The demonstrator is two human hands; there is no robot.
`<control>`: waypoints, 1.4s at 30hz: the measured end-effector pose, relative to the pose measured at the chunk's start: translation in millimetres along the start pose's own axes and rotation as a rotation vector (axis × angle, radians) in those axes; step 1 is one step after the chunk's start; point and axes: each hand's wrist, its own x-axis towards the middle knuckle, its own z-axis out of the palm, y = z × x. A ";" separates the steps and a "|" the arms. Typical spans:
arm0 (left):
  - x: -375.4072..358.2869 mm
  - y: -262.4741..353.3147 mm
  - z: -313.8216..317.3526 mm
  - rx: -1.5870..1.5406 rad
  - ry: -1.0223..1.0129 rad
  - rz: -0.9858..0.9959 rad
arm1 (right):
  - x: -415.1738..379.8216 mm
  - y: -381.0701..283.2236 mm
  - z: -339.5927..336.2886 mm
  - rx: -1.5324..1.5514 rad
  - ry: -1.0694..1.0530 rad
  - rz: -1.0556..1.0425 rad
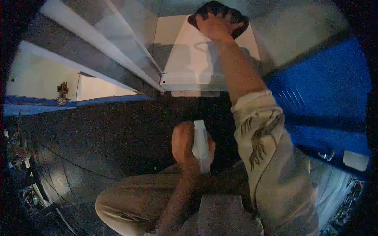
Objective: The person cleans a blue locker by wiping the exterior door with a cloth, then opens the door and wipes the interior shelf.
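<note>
My right hand (217,26) is stretched far forward with its fingers spread over a dark, bunched cloth (239,19). It holds the cloth against the upper end of a white panel (184,53). Low in front of my body, my left hand (183,143) is closed round a long, narrow white object (201,143). Its upper end sticks out above the fingers, and its kind is too blurred to make out. Shadows fall across the white panel below my right arm.
A blue panel with slots (323,94) stands to the right. To the left are pale slanted rails (98,43) and a cabinet door with a metal hinge (62,92). Dark floor (90,137) lies below, near my bent knee (118,200).
</note>
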 end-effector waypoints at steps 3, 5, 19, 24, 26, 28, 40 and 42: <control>4.6 7.4 -1.3 -0.042 -0.037 -0.066 | 7.9 -26.7 -76.7 0.009 -0.239 0.011; 8.6 10.4 -2.4 -0.045 -0.046 -0.060 | 16.0 -38.4 -117.6 0.011 -0.402 0.023; 3.3 8.7 -1.6 -0.053 -0.079 -0.113 | 36.3 -19.8 -40.6 -0.251 0.342 -0.145; -17.2 -8.0 6.0 -0.178 -0.081 -0.366 | 40.7 18.4 28.6 -0.226 0.995 -0.352; -15.5 -11.3 7.3 -0.246 -0.075 -0.387 | 12.9 10.5 8.5 -0.138 0.257 -0.158; -6.6 -6.1 5.7 -0.233 -0.063 -0.298 | -21.1 3.2 -7.6 -0.111 -0.056 -0.083; 12.1 9.2 2.1 0.087 0.051 0.092 | -126.2 -15.1 -36.2 -0.018 -0.125 -0.345; 10.8 8.5 2.9 0.094 0.036 0.073 | -110.5 -20.6 -24.8 0.019 -0.050 -0.384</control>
